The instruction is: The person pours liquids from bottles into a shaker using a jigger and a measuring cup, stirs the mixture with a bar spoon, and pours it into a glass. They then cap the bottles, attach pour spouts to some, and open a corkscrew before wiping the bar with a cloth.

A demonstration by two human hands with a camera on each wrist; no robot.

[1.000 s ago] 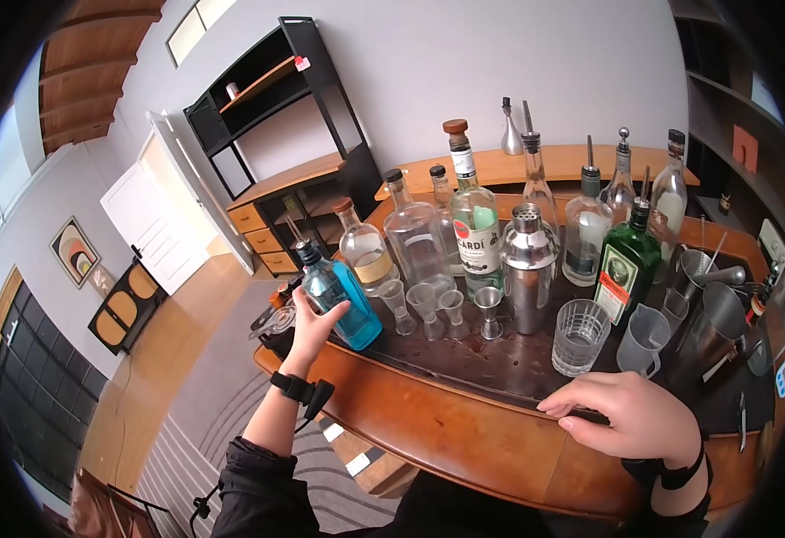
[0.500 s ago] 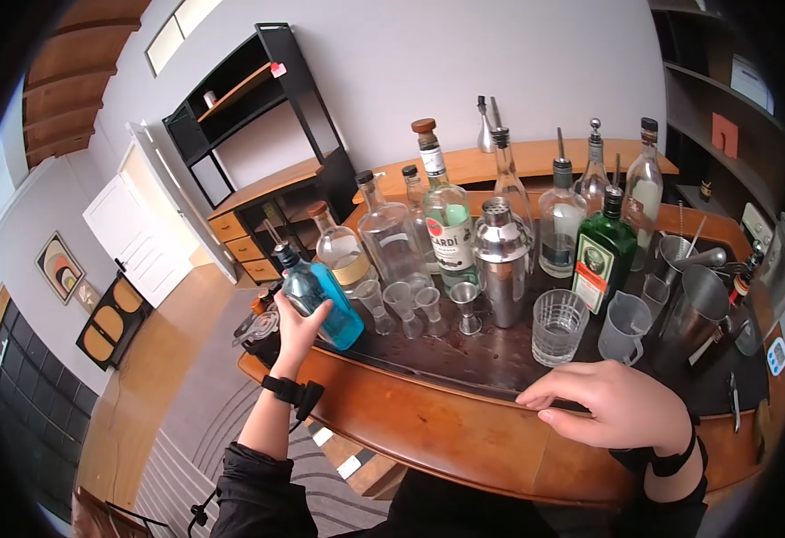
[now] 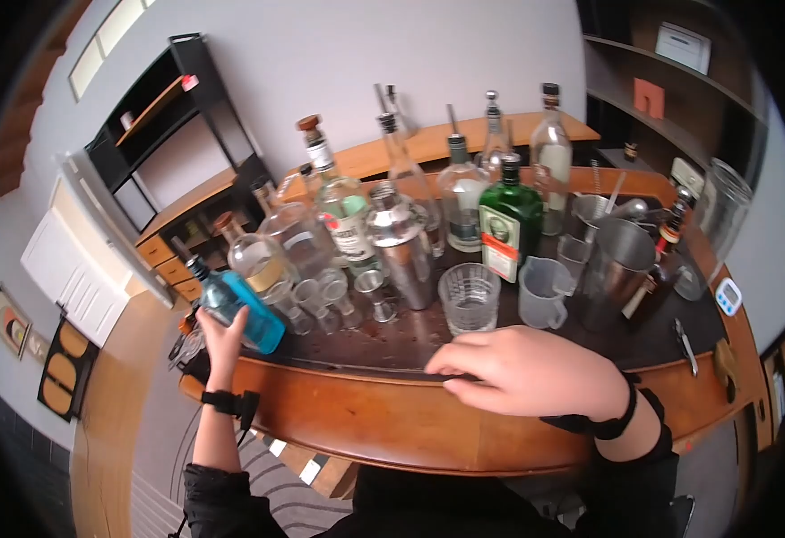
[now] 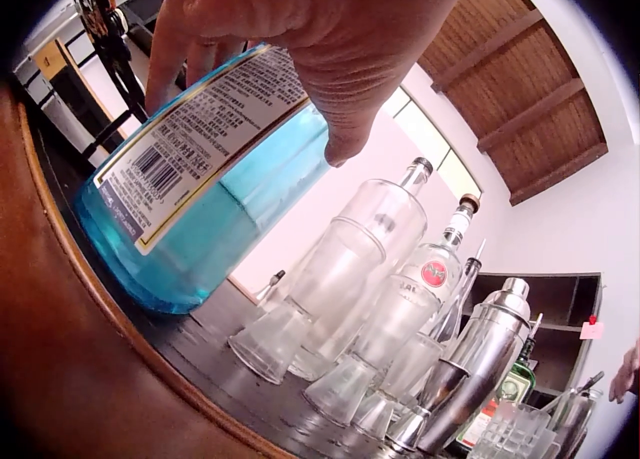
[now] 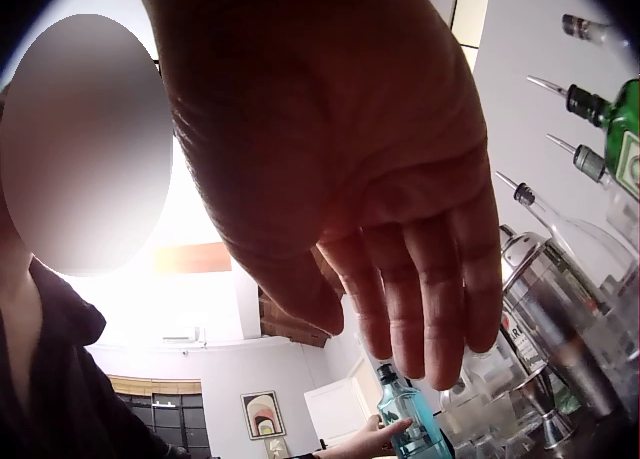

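My left hand (image 3: 221, 341) grips a blue glass bottle (image 3: 265, 330) with a pour spout at the left end of the dark bar mat (image 3: 366, 351). In the left wrist view, the thumb and fingers (image 4: 345, 139) wrap the bottle from above its printed back label (image 4: 195, 149), and its base is down on the mat. My right hand (image 3: 531, 372) hovers over the bar's front edge, holding nothing. Its fingers are relaxed and extended in the right wrist view. Just beyond it are a cut-glass mixing glass (image 3: 470, 300) and a clear measuring jug (image 3: 545, 291).
Small jiggers (image 3: 376, 298), a steel shaker (image 3: 401, 251), and a green bottle (image 3: 509, 220) stand behind, with several clear bottles. To the right are a metal tin (image 3: 621, 260), tongs (image 3: 685, 348) and a timer (image 3: 728, 297). The bar's wooden edge (image 3: 366, 421) runs along the front.
The head view has swung right, so the bar and both hands sit further left in it. My left hand keeps hold of the blue bottle; the right stays empty near the front edge.
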